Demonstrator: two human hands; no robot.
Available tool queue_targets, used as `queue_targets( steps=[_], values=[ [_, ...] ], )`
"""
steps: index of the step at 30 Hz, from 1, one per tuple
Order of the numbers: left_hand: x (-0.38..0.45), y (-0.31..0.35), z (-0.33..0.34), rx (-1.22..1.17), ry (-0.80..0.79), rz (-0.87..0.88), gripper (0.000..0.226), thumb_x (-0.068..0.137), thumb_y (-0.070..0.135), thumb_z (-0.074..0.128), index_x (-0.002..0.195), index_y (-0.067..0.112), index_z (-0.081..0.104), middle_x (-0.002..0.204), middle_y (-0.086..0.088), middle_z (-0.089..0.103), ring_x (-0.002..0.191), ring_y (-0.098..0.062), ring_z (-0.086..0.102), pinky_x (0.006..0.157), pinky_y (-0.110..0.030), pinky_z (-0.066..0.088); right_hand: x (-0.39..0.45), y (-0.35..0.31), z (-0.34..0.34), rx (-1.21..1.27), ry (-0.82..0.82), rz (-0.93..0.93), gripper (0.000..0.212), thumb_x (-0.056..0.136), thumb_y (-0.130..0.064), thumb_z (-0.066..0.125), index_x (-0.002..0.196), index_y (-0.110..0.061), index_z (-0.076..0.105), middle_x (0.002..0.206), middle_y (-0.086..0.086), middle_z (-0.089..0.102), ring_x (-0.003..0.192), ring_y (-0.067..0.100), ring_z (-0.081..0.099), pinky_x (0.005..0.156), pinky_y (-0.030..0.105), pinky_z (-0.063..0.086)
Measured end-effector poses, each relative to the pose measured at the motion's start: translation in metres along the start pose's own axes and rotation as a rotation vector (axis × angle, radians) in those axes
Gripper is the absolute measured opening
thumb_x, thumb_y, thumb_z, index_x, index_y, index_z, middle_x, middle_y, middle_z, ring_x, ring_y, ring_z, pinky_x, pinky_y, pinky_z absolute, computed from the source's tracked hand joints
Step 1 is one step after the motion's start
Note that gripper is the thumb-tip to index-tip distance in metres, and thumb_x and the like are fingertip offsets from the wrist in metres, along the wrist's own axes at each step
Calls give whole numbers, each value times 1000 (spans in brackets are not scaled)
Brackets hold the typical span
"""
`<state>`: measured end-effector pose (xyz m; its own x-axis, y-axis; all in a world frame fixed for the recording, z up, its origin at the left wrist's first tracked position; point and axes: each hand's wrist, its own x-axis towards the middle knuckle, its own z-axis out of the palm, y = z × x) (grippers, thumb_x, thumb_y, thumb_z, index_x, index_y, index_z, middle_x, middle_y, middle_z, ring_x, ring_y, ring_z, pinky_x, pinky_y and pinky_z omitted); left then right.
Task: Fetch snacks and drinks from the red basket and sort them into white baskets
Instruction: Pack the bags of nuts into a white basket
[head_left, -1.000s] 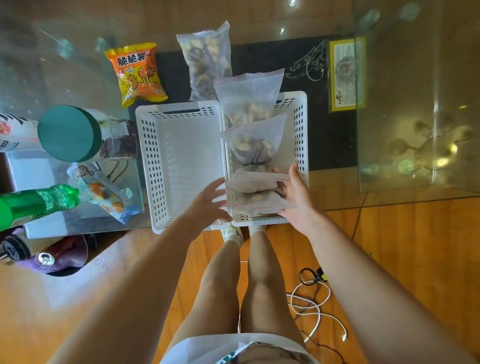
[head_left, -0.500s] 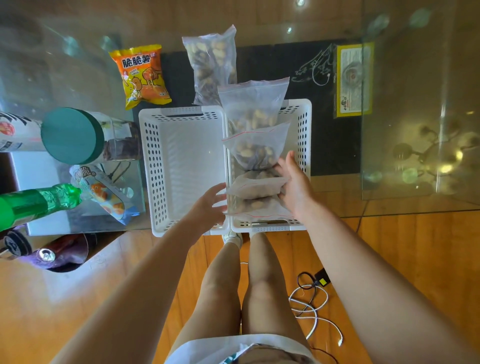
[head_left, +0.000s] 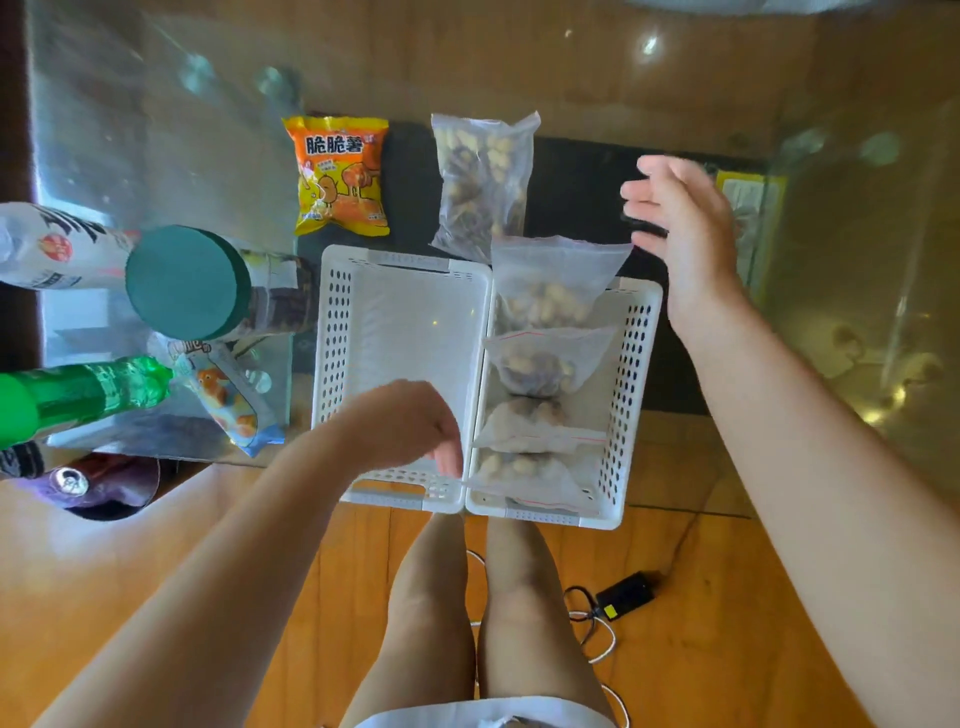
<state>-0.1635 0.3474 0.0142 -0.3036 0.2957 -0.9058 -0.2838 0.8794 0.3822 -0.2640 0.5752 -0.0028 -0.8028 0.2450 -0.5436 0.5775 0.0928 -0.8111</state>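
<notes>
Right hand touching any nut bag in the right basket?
Apart. Head view: right hand is raised beyond right basket, with dark mat showing between it and top nut bag.

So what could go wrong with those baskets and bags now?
The right white basket juts over the edge of the glass table, so a bump from the left hand hovering nearby might tip it off. The far nut bag sticks out above the basket's rim and may flop over. The green bottle lies on its side and could roll.
</notes>
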Motion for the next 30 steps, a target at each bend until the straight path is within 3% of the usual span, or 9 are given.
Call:
queue_targets(
  steps=[3,5,7,11,17,19,22,26,30],
  values=[
    [0,9,18,195,-603,-11,45,81,0,49,114,25,68,117,-9,67,101,-16,62,99,-35,45,19,-4,19,-112,-106,-44,19,90,-17,52,108,-19,60,100,-5,60,86,-3,55,65,0,41],
    [9,12,32,223,-749,62,73,81,-15,37,138,30,43,140,-8,50,119,-19,53,101,-35,42,27,-3,32,-179,-175,-35,25,90,-14,53,115,-14,59,102,-3,59,86,-2,54,65,-1,40],
    [16,16,39,-94,-653,124,83,80,-22,33,144,30,30,149,1,40,131,-21,45,99,-31,39,34,-1,40,-223,-203,-38,28,89,-12,54,117,-10,58,107,2,59,95,5,55,74,5,42],
    [31,22,34,-838,-274,179,65,88,-18,38,142,18,36,141,-13,49,109,-21,52,83,-22,41,45,2,48,-307,-210,-45,30,87,-14,56,116,-12,59,116,7,61,103,11,55,88,19,43],
    [45,33,6,-1025,298,248,54,86,-18,39,129,12,51,112,-17,62,88,-17,58,70,-18,43,70,1,69,-547,-234,-151,37,83,-14,58,120,-16,55,129,6,51,118,17,49,92,22,36],
    [48,27,-9,-898,589,254,59,81,-18,41,126,18,54,111,-6,61,97,-14,56,82,-18,43,81,-2,80,-658,-261,-222,45,83,-14,57,127,-19,50,136,3,44,126,16,42,93,21,31],
    [54,5,-29,-410,835,144,67,82,-9,46,139,27,42,147,2,38,133,-8,32,106,-22,26,102,-8,98,-821,-335,-263,58,86,-15,55,140,-19,35,154,3,23,141,19,23,109,31,25],
    [62,-18,-36,-16,573,-13,80,86,-1,44,149,33,8,159,6,-9,145,-15,-15,118,-42,2,122,-13,119,-1097,-413,-211,60,92,-16,45,147,-22,19,158,8,14,146,26,8,118,46,9],
    [67,-24,-36,29,527,-5,86,85,-2,43,149,33,-2,158,7,-18,143,-14,-22,118,-42,1,125,-11,128,-1125,-379,-157,42,97,-26,36,138,-19,35,137,12,46,126,33,42,105,41,33]
  ],
)
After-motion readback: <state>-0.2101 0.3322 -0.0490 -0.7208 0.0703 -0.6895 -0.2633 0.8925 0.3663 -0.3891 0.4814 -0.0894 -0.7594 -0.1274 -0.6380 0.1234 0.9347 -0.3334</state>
